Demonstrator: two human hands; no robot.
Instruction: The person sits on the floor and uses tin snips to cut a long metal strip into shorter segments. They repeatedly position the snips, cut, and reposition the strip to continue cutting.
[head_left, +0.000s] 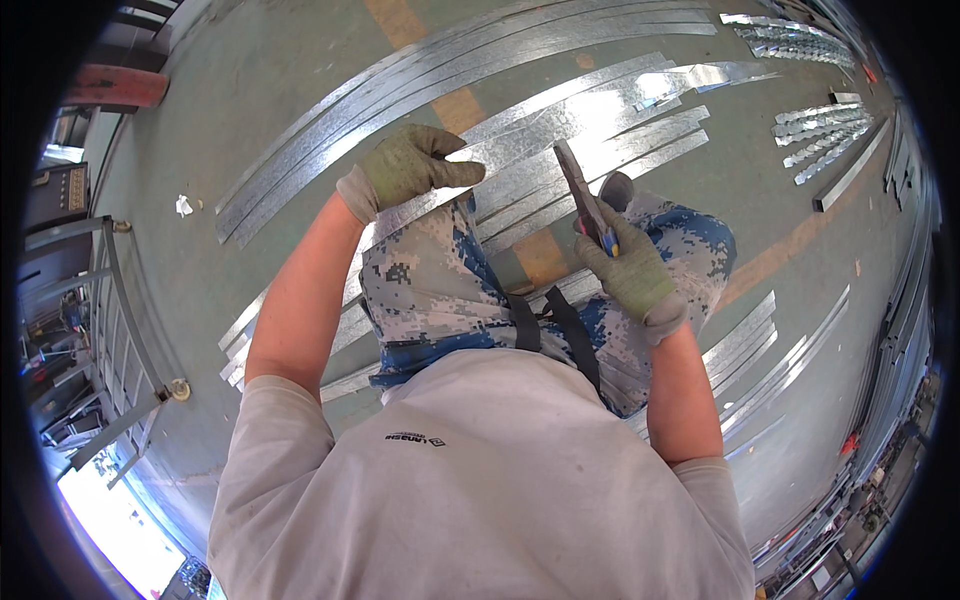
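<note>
My left hand (421, 166), in an olive work glove, pinches a long galvanized sheet-metal strip (517, 142) between thumb and fingers. The strip runs over my bent left knee and slants up to the right. My gloved right hand (628, 264) grips a dark metal hand tool (579, 184) with a blue and yellow part near the palm; its exact kind is hard to tell. The tool's tip points up and forward, over more flat metal strips (645, 142) on the floor. I am low over these strips, in camouflage trousers.
Long metal strips (360, 112) lie across the green floor ahead. Twisted or notched metal pieces (821, 135) lie at right, beside a square bar (851, 169). A wheeled metal frame (124, 300) stands at left. Long metal profiles (900, 300) line the right side.
</note>
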